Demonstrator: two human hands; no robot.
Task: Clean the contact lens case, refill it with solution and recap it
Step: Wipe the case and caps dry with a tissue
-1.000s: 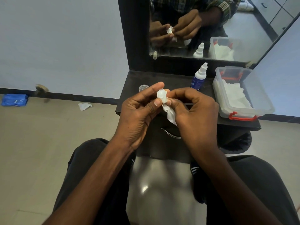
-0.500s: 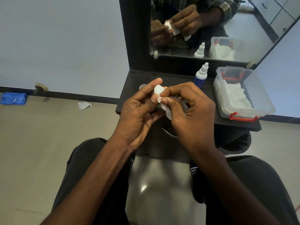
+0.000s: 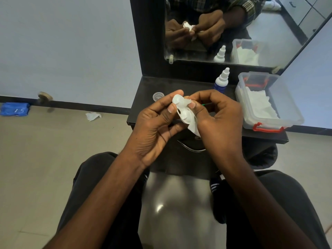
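Note:
A white contact lens case [image 3: 181, 109] with two round wells is held in front of me above the dark shelf [image 3: 143, 112]. My left hand [image 3: 156, 126] grips its left side with thumb and fingers. My right hand [image 3: 219, 119] pinches a white tissue [image 3: 193, 125] against the case, and the tissue hangs down under it. A round clear cap [image 3: 158, 96] lies on the shelf to the left. The solution bottle [image 3: 221, 80], white with a blue label, stands upright at the back.
A clear plastic box [image 3: 291, 112] with red clasps and white tissues inside sits at the shelf's right. A mirror [image 3: 233, 29] rises behind. A crumpled tissue [image 3: 93, 116] and a blue packet [image 3: 14, 109] lie on the floor at the left. My knees are below.
The case has turned so both wells now show facing me. My right fingers and the tissue have shifted from its top end to its right side.

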